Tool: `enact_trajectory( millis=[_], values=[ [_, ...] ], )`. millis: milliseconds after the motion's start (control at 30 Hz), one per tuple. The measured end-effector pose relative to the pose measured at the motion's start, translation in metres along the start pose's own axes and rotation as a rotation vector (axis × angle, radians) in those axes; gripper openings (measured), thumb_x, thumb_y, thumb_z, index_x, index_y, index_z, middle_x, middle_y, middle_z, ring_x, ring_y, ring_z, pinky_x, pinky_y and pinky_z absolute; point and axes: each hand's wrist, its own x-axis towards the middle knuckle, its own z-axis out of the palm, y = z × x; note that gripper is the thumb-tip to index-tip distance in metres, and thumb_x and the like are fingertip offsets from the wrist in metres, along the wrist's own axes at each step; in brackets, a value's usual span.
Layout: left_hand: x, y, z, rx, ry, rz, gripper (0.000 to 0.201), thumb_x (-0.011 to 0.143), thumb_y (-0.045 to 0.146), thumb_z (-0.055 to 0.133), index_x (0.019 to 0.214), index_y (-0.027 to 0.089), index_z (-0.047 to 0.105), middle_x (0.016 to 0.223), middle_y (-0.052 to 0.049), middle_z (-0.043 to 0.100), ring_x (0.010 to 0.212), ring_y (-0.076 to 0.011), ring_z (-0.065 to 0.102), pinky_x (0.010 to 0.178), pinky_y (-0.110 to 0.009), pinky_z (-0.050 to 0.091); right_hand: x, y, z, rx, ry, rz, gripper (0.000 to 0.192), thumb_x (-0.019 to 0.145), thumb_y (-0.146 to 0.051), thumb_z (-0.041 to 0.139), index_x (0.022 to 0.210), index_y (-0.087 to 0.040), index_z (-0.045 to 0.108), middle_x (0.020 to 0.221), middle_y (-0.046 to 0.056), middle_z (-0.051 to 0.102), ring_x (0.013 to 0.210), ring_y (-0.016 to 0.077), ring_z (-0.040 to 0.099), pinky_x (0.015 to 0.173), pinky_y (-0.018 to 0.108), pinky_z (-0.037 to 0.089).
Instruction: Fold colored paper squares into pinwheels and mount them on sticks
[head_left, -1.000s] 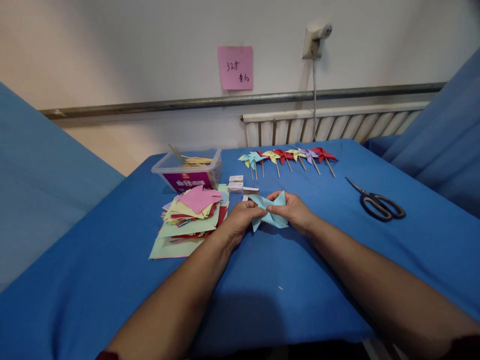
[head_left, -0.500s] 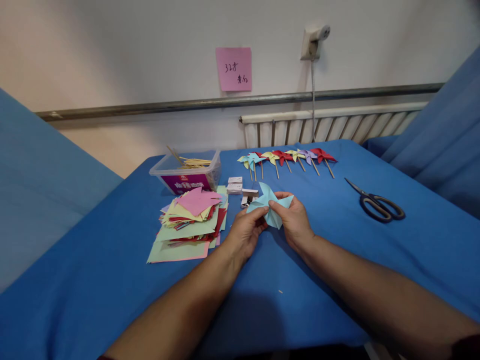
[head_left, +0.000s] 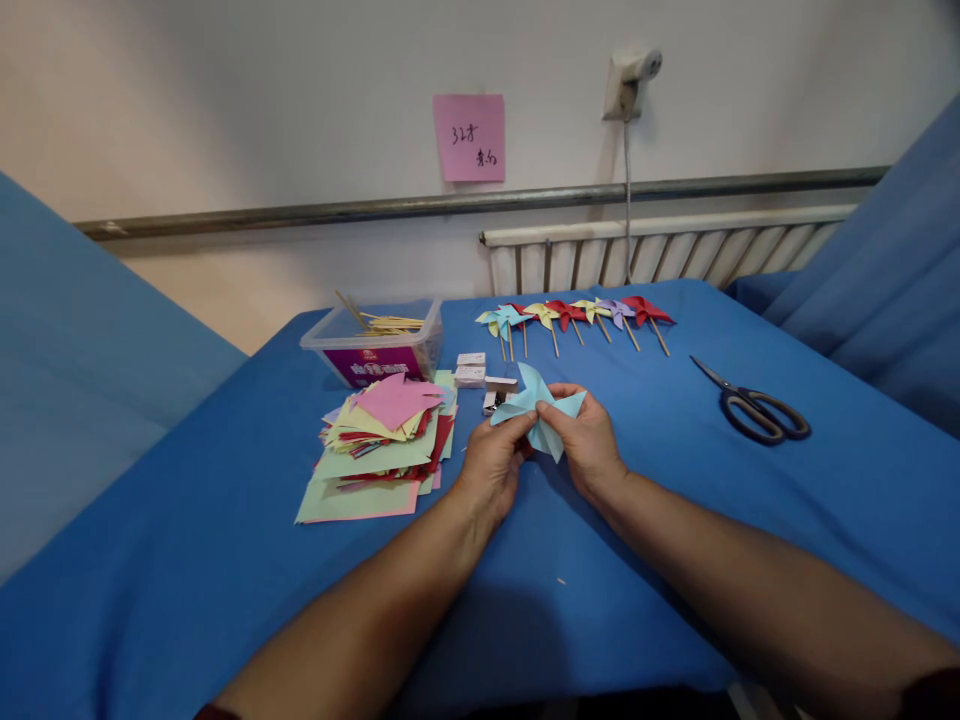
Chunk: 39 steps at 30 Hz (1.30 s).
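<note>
A light blue paper pinwheel (head_left: 538, 403) is held between both hands just above the blue table (head_left: 675, 520). My left hand (head_left: 491, 462) pinches its left side, and my right hand (head_left: 586, 443) pinches its middle and right side. The paper's points stick out above and below my fingers. A stack of coloured paper squares (head_left: 382, 437) lies just left of my left hand. Small white boxes (head_left: 472, 370) sit behind the pinwheel.
A row of finished pinwheels on sticks (head_left: 574, 315) lies at the back of the table. A clear plastic box with wooden sticks (head_left: 375, 345) stands back left. Scissors (head_left: 754, 405) lie to the right. A pink note (head_left: 469, 137) hangs on the wall.
The blue paper went from a flat bow shape to a gathered pinwheel shape. Both hands moved slightly closer together and lifted it a little.
</note>
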Motion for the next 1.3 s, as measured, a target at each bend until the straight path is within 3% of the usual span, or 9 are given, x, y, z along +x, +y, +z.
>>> enact_trajectory(
  millis=[333, 467, 567, 633, 733, 833, 933, 1133, 1300],
  values=[
    [0.004, 0.0, -0.003, 0.015, -0.01, 0.051, 0.033, 0.053, 0.019, 0.084, 0.083, 0.013, 0.073, 0.078, -0.005, 0.073, 0.072, -0.0181, 0.066, 0.071, -0.029, 0.049, 0.0, 0.002, -0.001, -0.007, -0.037, -0.018, 0.042, 0.061, -0.032, 0.081, 0.094, -0.019, 0.059, 0.074, -0.003, 0.064, 0.059, 0.0115, 0.058, 0.057, 0.026, 0.048],
    [0.007, 0.009, -0.004, 0.005, -0.024, 0.08, 0.027, 0.055, 0.017, 0.082, 0.08, 0.011, 0.072, 0.076, -0.006, 0.073, 0.068, -0.0173, 0.065, 0.068, -0.029, 0.05, 0.002, 0.001, -0.003, -0.035, -0.091, -0.049, 0.037, 0.07, -0.037, 0.074, 0.1, -0.02, 0.059, 0.07, -0.004, 0.06, 0.059, 0.0126, 0.056, 0.058, 0.027, 0.047],
    [0.012, 0.02, -0.006, -0.046, -0.023, 0.096, 0.021, 0.057, 0.013, 0.079, 0.077, 0.011, 0.071, 0.075, -0.005, 0.073, 0.065, -0.0168, 0.065, 0.066, -0.029, 0.052, 0.004, 0.002, -0.006, -0.089, -0.103, -0.199, 0.032, 0.078, -0.034, 0.065, 0.106, -0.021, 0.057, 0.076, -0.002, 0.059, 0.067, 0.0134, 0.057, 0.064, 0.028, 0.048],
    [0.014, 0.027, -0.006, -0.08, -0.002, 0.088, 0.019, 0.059, 0.009, 0.076, 0.077, 0.011, 0.07, 0.073, -0.004, 0.072, 0.063, -0.0162, 0.065, 0.064, -0.028, 0.052, 0.005, 0.003, -0.008, -0.133, -0.1, -0.32, 0.037, 0.078, -0.028, 0.063, 0.114, -0.024, 0.054, 0.096, 0.003, 0.062, 0.081, 0.0153, 0.06, 0.074, 0.031, 0.05],
    [0.015, 0.034, -0.006, -0.119, 0.019, 0.053, 0.017, 0.062, 0.005, 0.072, 0.077, 0.011, 0.068, 0.071, -0.003, 0.072, 0.061, -0.0155, 0.064, 0.061, -0.027, 0.052, 0.004, 0.0, -0.011, -0.329, -0.13, -0.516, 0.044, 0.077, -0.018, 0.059, 0.119, -0.027, 0.053, 0.126, 0.008, 0.054, 0.105, 0.0204, 0.058, 0.087, 0.038, 0.048],
    [0.012, 0.037, -0.005, -0.133, 0.0, 0.027, 0.018, 0.063, 0.004, 0.07, 0.078, 0.012, 0.068, 0.071, -0.002, 0.071, 0.06, -0.0145, 0.064, 0.059, -0.026, 0.052, 0.0, -0.007, -0.014, -0.543, -0.211, -0.707, 0.037, 0.077, -0.013, 0.058, 0.111, -0.028, 0.06, 0.138, 0.008, 0.045, 0.125, 0.0245, 0.048, 0.101, 0.044, 0.041],
    [0.011, 0.037, -0.005, -0.123, -0.04, 0.015, 0.017, 0.064, 0.004, 0.07, 0.079, 0.012, 0.069, 0.072, -0.002, 0.072, 0.061, -0.014, 0.063, 0.058, -0.025, 0.051, -0.003, -0.013, -0.014, -0.627, -0.26, -0.807, 0.027, 0.077, -0.013, 0.062, 0.1, -0.026, 0.065, 0.14, 0.008, 0.042, 0.131, 0.0264, 0.043, 0.108, 0.047, 0.035],
    [0.013, 0.033, -0.007, -0.094, -0.086, 0.012, 0.02, 0.061, 0.006, 0.073, 0.08, 0.012, 0.07, 0.075, -0.003, 0.073, 0.065, -0.0137, 0.064, 0.062, -0.024, 0.051, -0.004, -0.013, -0.012, -0.668, -0.276, -0.785, 0.005, 0.081, -0.028, 0.068, 0.085, -0.025, 0.069, 0.135, 0.008, 0.05, 0.126, 0.0272, 0.047, 0.103, 0.046, 0.039],
    [0.013, 0.027, -0.008, -0.069, -0.115, -0.014, 0.02, 0.059, 0.007, 0.076, 0.079, 0.011, 0.07, 0.075, -0.005, 0.073, 0.066, -0.0145, 0.064, 0.065, -0.025, 0.052, 0.002, -0.009, -0.014, -0.62, -0.219, -0.694, 0.012, 0.084, -0.032, 0.064, 0.077, -0.022, 0.067, 0.124, 0.009, 0.058, 0.12, 0.0251, 0.053, 0.104, 0.044, 0.037]
  ],
)
